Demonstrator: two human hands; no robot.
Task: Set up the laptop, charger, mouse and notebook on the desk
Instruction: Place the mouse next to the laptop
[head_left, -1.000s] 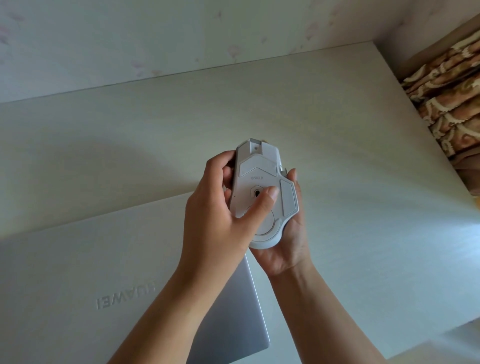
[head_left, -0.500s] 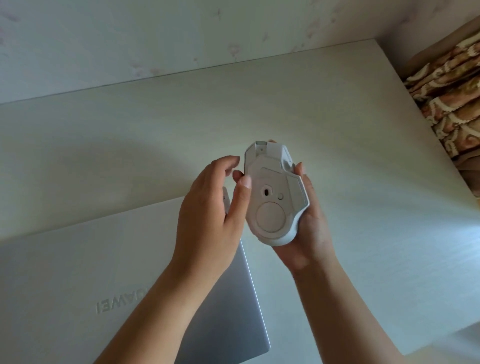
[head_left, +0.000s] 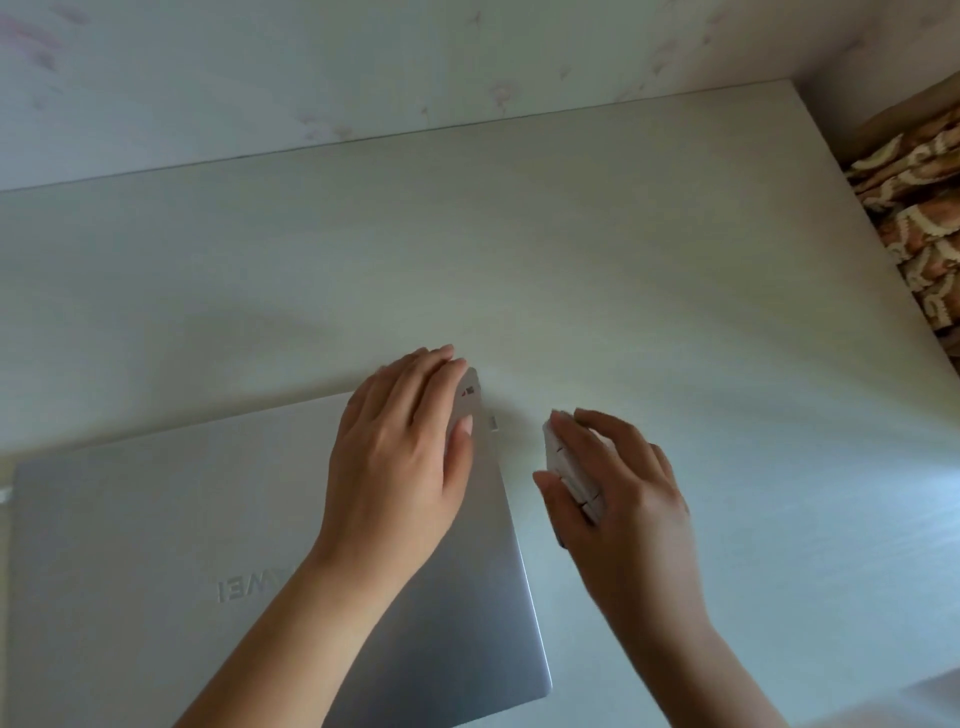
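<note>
A closed silver laptop (head_left: 156, 545) lies on the pale desk (head_left: 623, 260) at the lower left, its lid logo facing away from me. My left hand (head_left: 405, 441) rests flat on the lid's far right corner, with the fingertips reaching over the far edge. Just right of the laptop, a white mouse (head_left: 569, 467) sits upright on the desk. My right hand (head_left: 623, 483) covers it from above, thumb on its left side. Only the mouse's left flank shows.
The desk runs back to a pale wall (head_left: 363, 67). Its right edge borders a brown patterned fabric (head_left: 919, 234). The desk's near edge shows at the bottom right corner.
The mouse was held belly-up in both hands above the desk. Now it is turned over and down on the desk under my right hand. My left hand let go and moved onto the laptop corner.
</note>
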